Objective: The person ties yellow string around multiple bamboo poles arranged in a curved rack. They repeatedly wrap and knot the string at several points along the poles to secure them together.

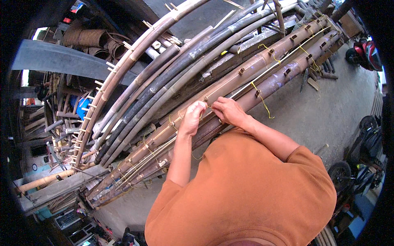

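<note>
Both my hands meet over a long brown bamboo pole (230, 83) with small rectangular slots cut along it. My left hand (193, 117) is pinched closed just above the pole, a thin yellow cord (200, 116) at its fingers. Close beside it, my right hand (230, 111) is also closed, its fingertips pinching at the same cord; the fine detail between them is too small to make out. A second slotted pole (283, 74) runs parallel on my side, with a thin pale strip (262, 75) lying between the two. More yellow cord ties (266, 107) hang from slots along both poles.
Beyond the poles lie several dark curved bamboo poles (172, 78). A tall arched bamboo piece (107, 88) with pale pegs stands at the left. Grey concrete floor (328, 106) stretches to the right, where a red motorbike (366, 55) and a bicycle wheel (340, 174) stand.
</note>
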`<state>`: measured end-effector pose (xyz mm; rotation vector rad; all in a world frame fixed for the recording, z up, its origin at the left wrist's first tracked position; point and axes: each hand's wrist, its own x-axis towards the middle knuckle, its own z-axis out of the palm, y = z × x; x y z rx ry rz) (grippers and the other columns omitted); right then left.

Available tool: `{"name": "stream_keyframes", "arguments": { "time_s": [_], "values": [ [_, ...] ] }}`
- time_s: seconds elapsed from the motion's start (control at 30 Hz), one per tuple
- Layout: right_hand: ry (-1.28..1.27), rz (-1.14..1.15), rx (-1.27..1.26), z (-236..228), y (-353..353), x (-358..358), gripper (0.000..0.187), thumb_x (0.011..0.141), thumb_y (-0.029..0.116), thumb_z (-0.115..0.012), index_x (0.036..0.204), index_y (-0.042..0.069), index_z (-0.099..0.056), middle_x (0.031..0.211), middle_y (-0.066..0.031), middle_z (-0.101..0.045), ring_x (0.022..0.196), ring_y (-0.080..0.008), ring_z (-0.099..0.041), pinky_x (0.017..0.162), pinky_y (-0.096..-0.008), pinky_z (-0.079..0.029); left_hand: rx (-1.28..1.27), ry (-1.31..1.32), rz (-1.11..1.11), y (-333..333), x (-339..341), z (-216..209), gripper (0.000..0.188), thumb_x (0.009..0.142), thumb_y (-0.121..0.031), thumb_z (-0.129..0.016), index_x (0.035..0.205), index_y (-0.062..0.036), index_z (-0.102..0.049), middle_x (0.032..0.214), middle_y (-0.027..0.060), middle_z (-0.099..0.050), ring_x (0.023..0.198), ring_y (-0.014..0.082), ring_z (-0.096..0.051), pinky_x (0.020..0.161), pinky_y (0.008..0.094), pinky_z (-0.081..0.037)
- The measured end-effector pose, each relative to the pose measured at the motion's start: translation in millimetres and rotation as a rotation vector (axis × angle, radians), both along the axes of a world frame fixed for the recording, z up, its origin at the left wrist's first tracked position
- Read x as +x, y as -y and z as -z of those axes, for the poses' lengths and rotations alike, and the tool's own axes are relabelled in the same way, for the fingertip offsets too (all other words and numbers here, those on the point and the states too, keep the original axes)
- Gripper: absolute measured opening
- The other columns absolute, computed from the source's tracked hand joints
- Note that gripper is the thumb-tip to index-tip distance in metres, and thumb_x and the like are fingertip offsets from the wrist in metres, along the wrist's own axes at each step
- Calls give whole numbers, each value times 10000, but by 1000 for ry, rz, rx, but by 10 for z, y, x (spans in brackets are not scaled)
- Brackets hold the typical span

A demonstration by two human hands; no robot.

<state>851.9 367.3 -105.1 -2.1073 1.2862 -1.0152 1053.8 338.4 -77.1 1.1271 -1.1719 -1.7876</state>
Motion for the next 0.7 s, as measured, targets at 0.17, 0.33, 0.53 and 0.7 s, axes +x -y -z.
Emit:
{"name": "stream_keyframes", "arguments": {
  "time_s": [0.17, 0.33, 0.53, 0.7],
  "values": [
    [-132, -29, 66, -70, 30, -43, 87, 873, 150, -648, 882, 68, -620, 829, -153, -579, 795, -386, -632, 685, -497, -516, 111, -477, -257, -94, -321, 0, 217, 1068, -232, -476, 887, -113, -488, 823, 11, -505, 776, 148, -519, 830, 322, -478],
    [-195, -117, 160, -115, 99, -68, 104, 866, 159, -644, 894, 61, -625, 840, -161, -588, 808, -394, -640, 707, -508, -523, 184, -325, -251, 33, -463, -308, 245, 1067, -269, -484, 863, -139, -446, 718, -40, -390, 612, 85, -369, 640, 310, -416],
    [-250, -154, 260, -210, 194, -73, 177, 844, 182, -668, 986, 75, -666, 908, -176, -626, 869, -397, -668, 749, -515, -541, 144, -58, -21, 283, -448, -484, 264, 1052, -321, -518, 852, -154, -473, 716, -43, -421, 618, 70, -370, 595, 264, -365],
    [-321, -182, 242, -231, 206, -125, 207, 847, 234, -693, 985, 82, -665, 913, -176, -632, 862, -386, -674, 740, -514, -549, 50, 193, -60, 848, -472, -160, 340, 1027, -374, -558, 782, -151, -483, 656, -60, -411, 522, 54, -361, 469, 246, -369]
  ]
}}
